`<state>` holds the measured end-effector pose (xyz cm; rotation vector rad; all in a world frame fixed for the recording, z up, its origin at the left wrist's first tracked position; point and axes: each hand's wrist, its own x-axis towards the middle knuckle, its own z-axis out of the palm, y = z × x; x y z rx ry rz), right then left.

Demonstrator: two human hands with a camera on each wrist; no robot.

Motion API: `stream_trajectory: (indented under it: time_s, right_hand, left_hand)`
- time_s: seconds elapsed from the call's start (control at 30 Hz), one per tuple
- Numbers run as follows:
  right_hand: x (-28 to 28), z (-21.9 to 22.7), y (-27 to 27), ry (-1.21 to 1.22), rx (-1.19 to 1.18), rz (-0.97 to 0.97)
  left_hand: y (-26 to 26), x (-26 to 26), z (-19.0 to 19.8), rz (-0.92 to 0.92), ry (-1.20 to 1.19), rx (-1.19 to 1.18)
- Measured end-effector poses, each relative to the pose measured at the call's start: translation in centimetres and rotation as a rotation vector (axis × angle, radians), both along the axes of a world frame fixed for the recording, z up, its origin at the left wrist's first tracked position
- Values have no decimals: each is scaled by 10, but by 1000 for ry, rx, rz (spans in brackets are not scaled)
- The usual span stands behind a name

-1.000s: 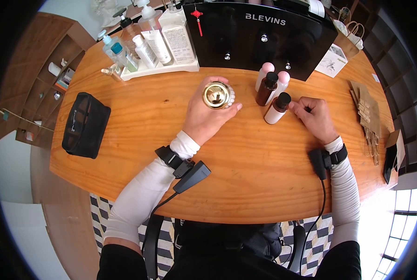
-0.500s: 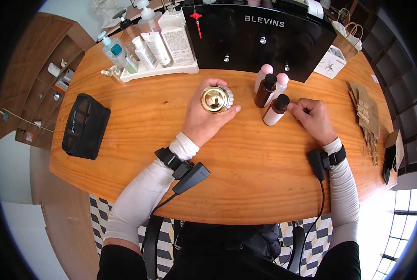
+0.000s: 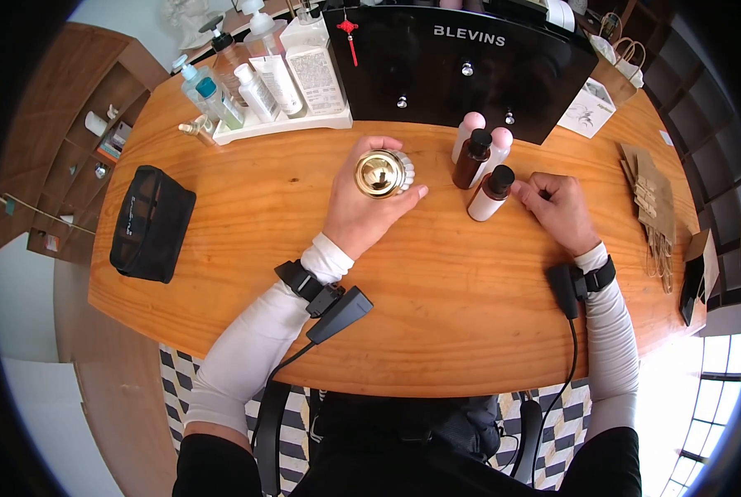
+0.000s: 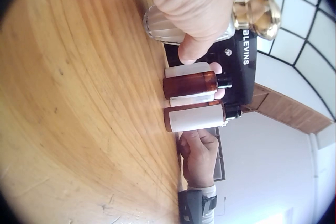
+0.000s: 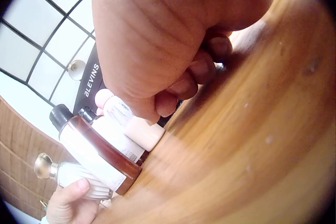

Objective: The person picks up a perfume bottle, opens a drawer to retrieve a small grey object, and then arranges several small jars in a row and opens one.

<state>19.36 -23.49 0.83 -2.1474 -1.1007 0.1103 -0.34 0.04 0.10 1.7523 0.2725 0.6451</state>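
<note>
My left hand (image 3: 362,203) grips a ribbed glass bottle with a rounded gold cap (image 3: 378,173), fingers behind it and thumb along its side. The bottle stands upright, its base close to the table in the left wrist view. My right hand (image 3: 557,211) rests on the table with its fingers curled in toward the palm and nothing showing in them. Just left of its knuckles stands a brown bottle with a white label and black cap (image 3: 488,203). Behind that are a second brown bottle (image 3: 470,168) and two pale bottles with round pink caps (image 3: 501,138).
A black drawer cabinet (image 3: 403,66) closes off the back. Left of it, a white tray (image 3: 304,124) bears several pump bottles and tubes. A black mesh pouch (image 3: 152,224) lies at far left. Brown paper bags (image 3: 654,207) and a white box (image 3: 587,112) are on the right.
</note>
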Motion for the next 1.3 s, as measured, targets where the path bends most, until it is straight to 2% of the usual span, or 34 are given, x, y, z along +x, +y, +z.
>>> stream_trajectory:
  time_s: [0.13,0.23,0.33,0.53,0.63,0.7,0.93,1.0,1.23,1.3]
  right_hand:
    - [-3,-3,0,-13,4,11]
    - [0,0,1,8,14,4]
    - [0,3,1,-24,-11,8]
    - [0,0,1,4,25,11]
    - [-1,2,1,-7,7,10]
    - [1,-4,1,18,26,13]
    - [1,0,0,-2,11,14]
    - [1,-4,1,11,43,17]
    - [-2,1,2,1,14,12]
    - [1,-5,1,25,37,13]
  left_hand:
    - [0,-1,-5,7,-4,32]
    - [0,0,0,-8,3,-37]
    - [0,1,1,19,-47,46]
    - [-1,1,0,12,-58,-20]
    - [0,1,1,32,-28,101]
    - [-1,0,1,12,-20,17]
    - [0,2,0,17,-37,56]
    - [0,1,-2,6,-12,-9]
    - [-1,1,1,17,-2,34]
    - [-2,0,0,12,-26,-24]
